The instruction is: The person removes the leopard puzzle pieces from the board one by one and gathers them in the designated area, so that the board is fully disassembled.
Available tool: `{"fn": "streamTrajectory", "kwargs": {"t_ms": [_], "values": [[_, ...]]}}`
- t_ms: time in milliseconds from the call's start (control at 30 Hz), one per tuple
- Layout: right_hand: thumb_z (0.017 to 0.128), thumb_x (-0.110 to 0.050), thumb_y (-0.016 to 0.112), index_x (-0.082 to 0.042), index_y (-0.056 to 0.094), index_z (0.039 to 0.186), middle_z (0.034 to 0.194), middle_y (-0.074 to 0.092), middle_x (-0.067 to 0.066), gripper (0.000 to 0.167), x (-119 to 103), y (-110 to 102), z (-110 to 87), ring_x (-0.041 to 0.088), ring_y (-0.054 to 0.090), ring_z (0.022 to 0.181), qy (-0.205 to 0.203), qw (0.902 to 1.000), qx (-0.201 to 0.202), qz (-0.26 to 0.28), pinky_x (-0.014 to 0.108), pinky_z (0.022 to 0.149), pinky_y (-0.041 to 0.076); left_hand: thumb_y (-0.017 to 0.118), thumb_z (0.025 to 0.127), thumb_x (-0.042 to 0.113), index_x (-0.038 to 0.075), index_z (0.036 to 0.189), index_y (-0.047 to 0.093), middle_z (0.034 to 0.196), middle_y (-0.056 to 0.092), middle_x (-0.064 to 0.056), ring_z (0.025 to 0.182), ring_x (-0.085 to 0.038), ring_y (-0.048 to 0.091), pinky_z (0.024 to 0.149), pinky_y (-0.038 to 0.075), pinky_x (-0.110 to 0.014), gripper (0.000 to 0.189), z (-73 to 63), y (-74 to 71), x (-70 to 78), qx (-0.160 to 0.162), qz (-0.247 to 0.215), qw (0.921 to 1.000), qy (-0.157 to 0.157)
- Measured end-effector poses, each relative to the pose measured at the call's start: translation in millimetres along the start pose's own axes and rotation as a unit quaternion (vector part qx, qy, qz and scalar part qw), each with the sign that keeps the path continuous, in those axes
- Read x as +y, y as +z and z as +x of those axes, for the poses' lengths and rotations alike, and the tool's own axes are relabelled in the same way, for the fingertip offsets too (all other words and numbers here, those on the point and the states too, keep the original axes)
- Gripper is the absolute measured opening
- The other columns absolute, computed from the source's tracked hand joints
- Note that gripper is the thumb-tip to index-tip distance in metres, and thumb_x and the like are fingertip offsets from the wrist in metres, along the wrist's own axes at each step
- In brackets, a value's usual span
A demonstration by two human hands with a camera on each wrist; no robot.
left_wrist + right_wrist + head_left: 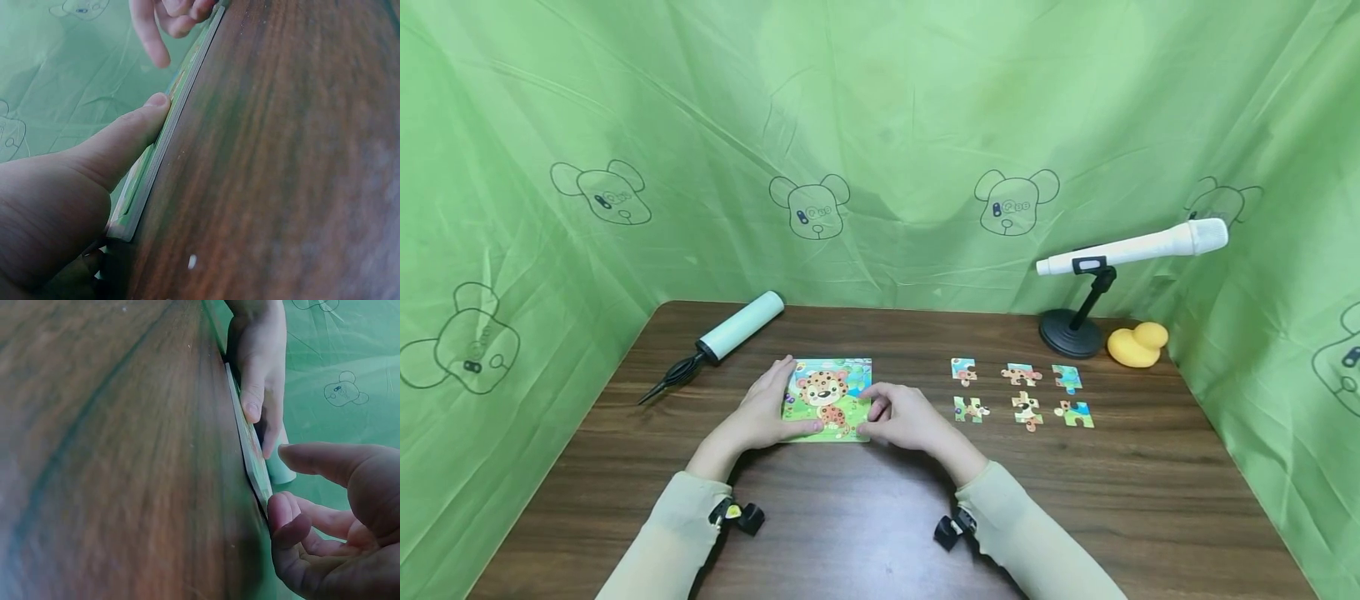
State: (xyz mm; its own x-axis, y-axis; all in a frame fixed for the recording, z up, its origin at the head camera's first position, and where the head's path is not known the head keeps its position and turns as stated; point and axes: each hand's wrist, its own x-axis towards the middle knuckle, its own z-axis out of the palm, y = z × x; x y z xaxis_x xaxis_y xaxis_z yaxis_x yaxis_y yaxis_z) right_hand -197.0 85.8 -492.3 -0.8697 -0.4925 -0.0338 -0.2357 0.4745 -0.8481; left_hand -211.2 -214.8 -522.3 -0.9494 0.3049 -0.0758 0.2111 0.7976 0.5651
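A square puzzle board with a leopard picture [833, 386] lies on the table between both hands. My left hand [767, 410] lies along its left side, fingers stretched up the edge. In the left wrist view the straight left thumb [134, 128] rests on the board's face close to its near edge. At the right edge is my right hand [904, 417], its fingers [290, 528] bent against the board's side. Its thumb [319, 459] stands apart from those fingertips in the right wrist view, over the board.
Several loose jigsaw pieces [1022, 375] lie in two rows on the right. Behind them stand a white microphone [1135, 247] on a black stand [1071, 332] and a yellow rubber duck [1137, 345]. A pale green hand pump [741, 327] lies at the back left. Green cloth surrounds the table.
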Motion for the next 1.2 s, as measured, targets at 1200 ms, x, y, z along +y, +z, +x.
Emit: {"fn": "streamTrajectory", "kwargs": {"t_ms": [1200], "values": [[0.087,-0.017,0.093,-0.005,0.074,0.128,0.095,0.072,0.003,0.046,0.1,5.0,0.6,0.007,0.064,0.071,0.014,0.9992,-0.020,-0.030,0.024,0.066,0.056,0.085,0.084,0.071,-0.002,0.172,0.020,0.179,0.017,-0.026,0.165,-0.050,0.013,0.127,0.018,-0.074,0.131,0.5,-1.3,1.5,0.004,0.008,1.0000,0.003]]}}
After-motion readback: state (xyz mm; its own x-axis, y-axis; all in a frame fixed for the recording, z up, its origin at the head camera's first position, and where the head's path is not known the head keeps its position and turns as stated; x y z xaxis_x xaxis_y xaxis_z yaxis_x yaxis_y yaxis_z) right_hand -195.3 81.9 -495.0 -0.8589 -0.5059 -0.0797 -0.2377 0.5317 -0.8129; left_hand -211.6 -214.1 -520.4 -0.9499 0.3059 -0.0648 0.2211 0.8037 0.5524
